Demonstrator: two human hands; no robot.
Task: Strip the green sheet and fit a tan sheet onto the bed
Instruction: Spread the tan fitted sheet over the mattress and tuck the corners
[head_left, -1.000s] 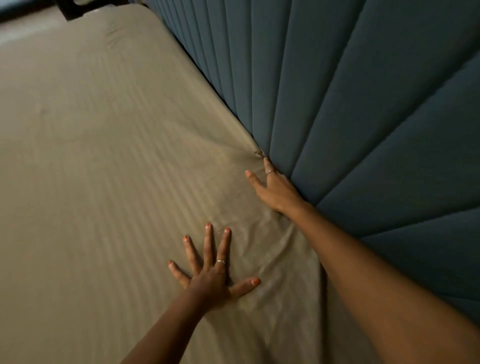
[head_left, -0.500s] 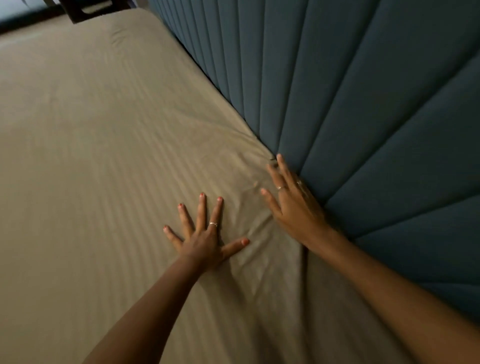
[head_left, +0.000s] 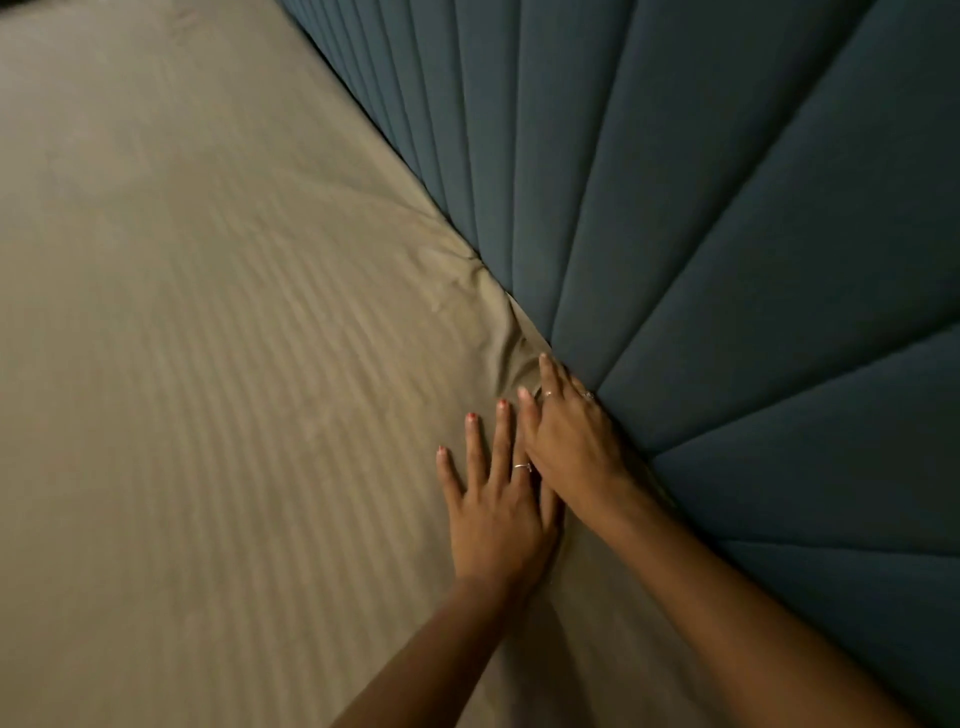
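The left hand (head_left: 493, 512) lies palm down on the tan sheet (head_left: 218, 364), its fingers (head_left: 474, 447) straight and only slightly parted, flat against the cloth and holding nothing. A thin ring (head_left: 522, 466) sits on one finger, and the nails are painted red. The thumb side of this hand is tucked under the other hand, so I cannot tell how the thumb lies.

The right hand (head_left: 569, 441) crosses over the inner edge of the left and touches it. Its fingers are straight and close together, pressing the sheet's edge down along the seam where the bed meets the blue padded headboard (head_left: 701, 234). The outer fingers run against the headboard, partly hidden. Nothing is pinched as far as I can see.

The tan sheet covers the whole visible bed, spread flat beneath both palms. Its long run follows the headboard line, from the lower right beside the forearms up toward the top left corner of the view. Faint woven stripes cross it roughly along that same direction. Just ahead of the right fingertips the cloth bunches into a small knot of creases (head_left: 498, 332) against the headboard, with shallower wrinkles fanning leftward; farther up the bed it lies smooth
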